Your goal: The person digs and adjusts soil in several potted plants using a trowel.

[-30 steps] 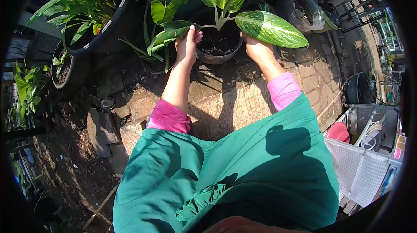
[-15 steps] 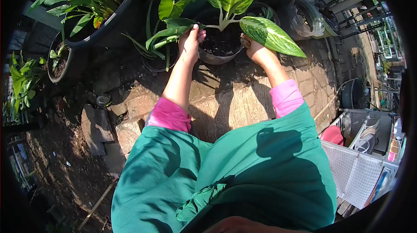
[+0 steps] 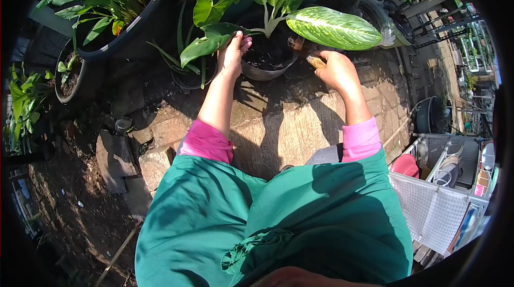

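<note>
In the head view, my left hand [image 3: 233,58] pinches a drooping green leaf [image 3: 206,44] where its stalk reaches out from a potted plant. The plant's pale stems [image 3: 270,23] rise from dark soil in a round pot [image 3: 267,74]. My right hand [image 3: 338,73] is closed around a short yellow-brown piece [image 3: 316,61], whose kind I cannot tell. It is right of the pot, just below a large speckled leaf [image 3: 334,29]. A small orange-brown patch [image 3: 296,43] shows at the pot's right rim.
Larger potted plants [image 3: 115,3] crowd the back left, with a small pot [image 3: 69,81] beside them. Loose stone slabs [image 3: 115,161] lie on the ground at left. At right are a dark tub [image 3: 431,115] and a white rack [image 3: 428,209] holding shoes.
My right hand has drawn back from the pot's rim to the right, bringing the yellow-brown piece into view. The speckled leaf has swung up. My left hand keeps its pinch.
</note>
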Tool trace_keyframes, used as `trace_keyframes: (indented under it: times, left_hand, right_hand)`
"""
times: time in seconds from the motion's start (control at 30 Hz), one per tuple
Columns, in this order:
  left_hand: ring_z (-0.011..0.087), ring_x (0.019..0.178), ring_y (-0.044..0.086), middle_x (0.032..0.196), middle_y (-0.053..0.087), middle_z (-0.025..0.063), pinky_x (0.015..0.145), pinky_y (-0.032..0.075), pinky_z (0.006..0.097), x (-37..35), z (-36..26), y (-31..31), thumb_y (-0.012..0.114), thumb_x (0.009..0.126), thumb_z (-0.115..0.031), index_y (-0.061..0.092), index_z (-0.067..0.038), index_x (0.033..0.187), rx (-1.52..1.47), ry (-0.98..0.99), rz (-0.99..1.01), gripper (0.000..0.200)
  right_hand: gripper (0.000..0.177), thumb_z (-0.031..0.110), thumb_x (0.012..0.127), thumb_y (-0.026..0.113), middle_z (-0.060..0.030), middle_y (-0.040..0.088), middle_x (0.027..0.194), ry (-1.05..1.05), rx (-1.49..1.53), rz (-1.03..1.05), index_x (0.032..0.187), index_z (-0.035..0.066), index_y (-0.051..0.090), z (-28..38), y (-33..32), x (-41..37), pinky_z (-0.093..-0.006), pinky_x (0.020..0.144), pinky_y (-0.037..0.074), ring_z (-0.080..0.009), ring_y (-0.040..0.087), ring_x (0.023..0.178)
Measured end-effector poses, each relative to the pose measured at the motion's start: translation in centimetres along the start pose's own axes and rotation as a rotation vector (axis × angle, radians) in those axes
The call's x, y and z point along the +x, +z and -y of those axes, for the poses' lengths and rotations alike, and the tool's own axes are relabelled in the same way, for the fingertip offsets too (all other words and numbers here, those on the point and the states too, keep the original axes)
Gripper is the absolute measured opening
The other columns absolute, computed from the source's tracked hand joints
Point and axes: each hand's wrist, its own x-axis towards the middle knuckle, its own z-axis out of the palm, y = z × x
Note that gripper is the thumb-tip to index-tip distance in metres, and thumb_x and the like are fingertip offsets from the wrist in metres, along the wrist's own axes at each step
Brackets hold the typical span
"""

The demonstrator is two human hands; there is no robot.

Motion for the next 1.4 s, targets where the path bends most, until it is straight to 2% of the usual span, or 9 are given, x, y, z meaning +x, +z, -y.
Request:
trace_keyframes:
  times: [0.17,0.33,0.5,0.63,0.7,0.83,0.93,1.1,1.4]
  left_hand:
    - [0.0184,0.078,0.065,0.090,0.062,0.0106,0.070,0.057,0.0280,-0.3,-0.1,0.2,0.058,0.092,-0.011,0.058,0.002,0.101,-0.027,0.019,-0.062,0.016]
    - [0.0184,0.078,0.065,0.089,0.062,0.0098,0.070,0.057,0.0282,-1.2,-0.6,0.3,0.059,0.092,-0.011,0.058,0.002,0.099,-0.011,0.014,-0.068,0.015]
    - [0.0188,0.079,0.065,0.090,0.062,0.0098,0.071,0.057,0.0284,-1.4,-0.8,0.1,0.059,0.092,-0.011,0.058,0.002,0.099,-0.012,0.009,-0.056,0.016]
    - [0.0189,0.079,0.065,0.091,0.063,0.0104,0.071,0.057,0.0285,-0.6,-0.4,0.0,0.060,0.091,-0.012,0.058,0.002,0.099,0.004,-0.002,-0.059,0.017]
    - [0.0188,0.079,0.066,0.091,0.063,0.0106,0.071,0.057,0.0284,-0.8,0.1,-0.4,0.060,0.091,-0.012,0.058,0.002,0.099,-0.009,-0.012,-0.061,0.017]
    - [0.0175,0.080,0.064,0.092,0.063,0.0102,0.074,0.056,0.0284,-0.9,-0.3,-0.7,0.059,0.092,-0.015,0.059,0.002,0.100,-0.008,-0.045,-0.021,0.018]
    - [0.0166,0.081,0.064,0.093,0.063,0.0090,0.075,0.055,0.0281,-0.7,-0.8,-0.8,0.060,0.092,-0.015,0.060,0.001,0.103,0.017,-0.059,-0.004,0.019]
    - [0.0158,0.080,0.064,0.093,0.063,0.0073,0.073,0.054,0.0276,-0.6,-0.7,-1.0,0.061,0.090,-0.015,0.061,-0.001,0.101,0.035,-0.056,-0.056,0.018]
    - [0.0154,0.077,0.063,0.092,0.063,0.0068,0.072,0.053,0.0278,-1.6,-1.0,-0.5,0.062,0.088,-0.014,0.062,-0.001,0.098,0.038,-0.066,-0.093,0.016]
  right_hand:
    - [0.037,0.015,0.081,0.058,-0.0204,0.059,0.117,-0.189,-0.026,-0.675,0.116,0.006,0.060,-2.4,7.4,5.3,-0.0446,0.095,0.043,-0.0374,0.054,0.111]
    - [0.025,0.007,0.081,0.054,-0.0222,0.064,0.106,-0.103,-0.156,-0.109,0.103,0.003,0.065,2.8,7.2,4.9,-0.0451,0.090,0.047,-0.0377,0.061,0.102]
    - [0.029,0.010,0.081,0.054,-0.0259,0.061,0.108,-0.337,-0.192,-0.587,0.107,-0.002,0.063,0.8,5.0,4.5,-0.0487,0.094,0.042,-0.0396,0.056,0.108]
    - [0.032,0.020,0.085,0.056,-0.0201,0.060,0.114,-0.162,-0.012,-0.619,0.112,0.004,0.061,1.6,7.1,6.8,-0.0467,0.094,0.042,-0.0383,0.054,0.113]
    - [0.030,0.024,0.088,0.054,-0.0185,0.061,0.113,0.060,0.082,-0.388,0.111,0.007,0.061,2.3,9.4,8.8,-0.0456,0.092,0.044,-0.0378,0.055,0.111]
    - [0.022,0.022,0.089,0.053,-0.0166,0.060,0.115,-0.086,-0.140,0.035,0.106,0.010,0.062,1.3,9.1,8.7,-0.0426,0.089,0.047,-0.0371,0.058,0.106]
    - [0.023,0.023,0.088,0.056,-0.0149,0.062,0.111,-0.331,-0.179,-0.372,0.108,0.013,0.064,-1.3,7.1,6.5,-0.0415,0.089,0.044,-0.0359,0.057,0.103]
    - [0.039,0.029,0.086,0.060,-0.0137,0.061,0.118,-0.443,-0.313,-0.605,0.119,0.009,0.059,-4.9,6.4,7.7,-0.0429,0.097,0.041,-0.0338,0.054,0.114]
    - [0.038,0.026,0.085,0.057,-0.0151,0.060,0.121,-0.358,-0.307,-0.399,0.119,0.009,0.059,2.9,7.8,13.0,-0.0415,0.099,0.041,-0.0320,0.053,0.115]
